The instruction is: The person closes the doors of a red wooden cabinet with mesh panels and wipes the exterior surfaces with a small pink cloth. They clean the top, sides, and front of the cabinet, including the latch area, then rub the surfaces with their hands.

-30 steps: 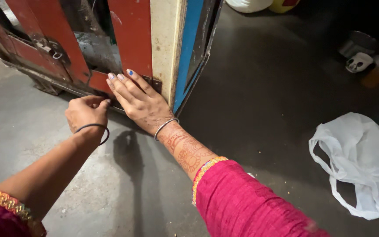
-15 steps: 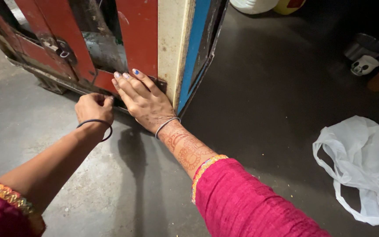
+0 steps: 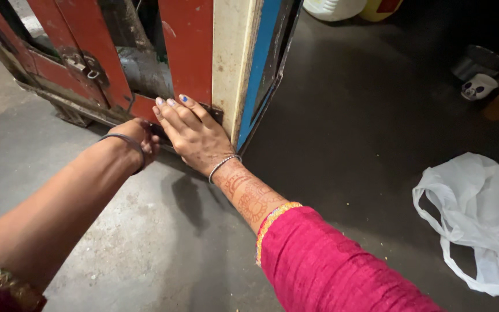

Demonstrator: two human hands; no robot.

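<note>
Nearest the camera: a pink sleeve (image 3: 330, 266) with a gold and orange trim covers the right forearm; above the cuff the bare forearm carries a reddish-brown henna pattern, then a thin silver bangle (image 3: 224, 165) at the wrist.

Right hand (image 3: 194, 134): laid flat, palm down, fingers (image 3: 175, 113) extended and close together, gripping nothing. The fingertips rest against the bottom edge of the red door panel (image 3: 187, 46), at a dark metal plate (image 3: 215, 111) on its lower corner. One nail is blue, the others pale.

Left hand (image 3: 142, 138): mostly hidden behind its own wrist, which wears a thin dark band (image 3: 123, 138). It sits just left of the right hand, low at the foot of the door, beneath the panel's bottom edge. How far the fingers are curled, and whether they hold anything, cannot be told.

The red door panel stands upright on the grey concrete floor (image 3: 145, 248), directly ahead of both hands. Its right edge meets a cream post (image 3: 231, 63) with a blue strip (image 3: 258, 75) beside it. Further left on the red frame hangs a small metal latch (image 3: 90, 65).

Right of the arms, well apart from both hands: a crumpled white plastic bag (image 3: 480, 219) on the dark floor. Farther back, a small white cup-like object (image 3: 477, 86) with dark markings beside a metal vessel (image 3: 473, 60), and a white container (image 3: 333, 7) at the top edge.
</note>
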